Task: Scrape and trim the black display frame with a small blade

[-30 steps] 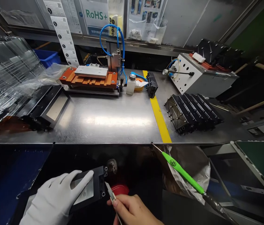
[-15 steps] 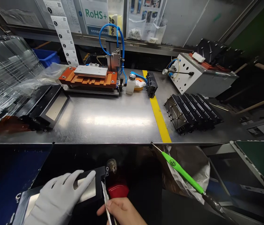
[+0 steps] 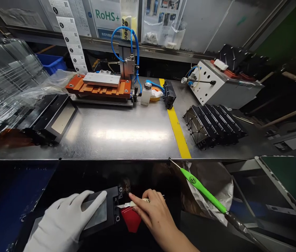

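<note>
Below the bench's front edge, my white-gloved left hand (image 3: 65, 222) lies over a black framed part (image 3: 106, 211) with a grey window and holds it. My bare right hand (image 3: 155, 215) pinches a small knife (image 3: 127, 205) with a pale blade, its tip against the right end of the black part. A red piece (image 3: 132, 217) shows just under the blade.
On the steel bench (image 3: 121, 134) stand an orange jig (image 3: 99, 87) with blue hoses, a white bottle (image 3: 146, 93), a row of black parts (image 3: 213, 124), a stack of black frames (image 3: 48, 119) and clear trays (image 3: 3, 80). A green-handled tool (image 3: 203, 190) hangs at the front edge.
My right hand has moved up and forward, turning the knife from upright to lying flat against the black part's end. The left hand stays on the part.
</note>
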Motion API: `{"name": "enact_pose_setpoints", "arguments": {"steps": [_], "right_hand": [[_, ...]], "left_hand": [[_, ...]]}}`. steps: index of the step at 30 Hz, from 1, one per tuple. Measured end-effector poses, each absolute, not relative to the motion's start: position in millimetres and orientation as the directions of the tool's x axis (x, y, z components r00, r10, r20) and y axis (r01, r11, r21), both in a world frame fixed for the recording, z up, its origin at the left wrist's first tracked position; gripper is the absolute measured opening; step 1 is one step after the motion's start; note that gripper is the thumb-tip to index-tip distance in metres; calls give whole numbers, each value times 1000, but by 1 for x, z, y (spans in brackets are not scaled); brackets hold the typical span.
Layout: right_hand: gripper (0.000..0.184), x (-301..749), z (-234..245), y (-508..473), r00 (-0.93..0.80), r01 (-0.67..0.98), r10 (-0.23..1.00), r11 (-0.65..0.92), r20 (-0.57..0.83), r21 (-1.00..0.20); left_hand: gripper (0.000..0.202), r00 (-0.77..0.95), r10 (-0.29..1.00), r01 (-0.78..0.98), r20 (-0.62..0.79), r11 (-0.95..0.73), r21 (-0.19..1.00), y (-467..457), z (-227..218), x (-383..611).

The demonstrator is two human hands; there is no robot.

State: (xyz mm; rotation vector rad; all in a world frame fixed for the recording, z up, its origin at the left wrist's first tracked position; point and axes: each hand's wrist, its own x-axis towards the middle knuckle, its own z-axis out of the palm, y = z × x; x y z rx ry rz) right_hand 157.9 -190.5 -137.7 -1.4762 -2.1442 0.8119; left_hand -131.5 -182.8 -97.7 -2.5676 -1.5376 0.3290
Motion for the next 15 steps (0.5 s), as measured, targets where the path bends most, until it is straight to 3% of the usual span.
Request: {"name": "enact_pose_setpoints", "arguments": {"steps": [5,9,13,15], "right_hand": [[34,158,-140,-185,-418,723,895,432,157,-540],[34,162,-137,-180,-440,699,876,472,198,-537],[35,166,-137,-176,-486,675,854,501,184,-542],[34,168,-139,-174,-513,666,841,514,169,-540]], "left_hand": [[85,483,867,831,-122,-498,-247,-181,-92,-133],[85,474,851,820,-228,-521,-239,-180,-89,-129],[98,505,810,762,-298,-581,-287,-176,-90,-131],[102,534,791,779,-299,-598,-189,-173,-90,-133]]}}
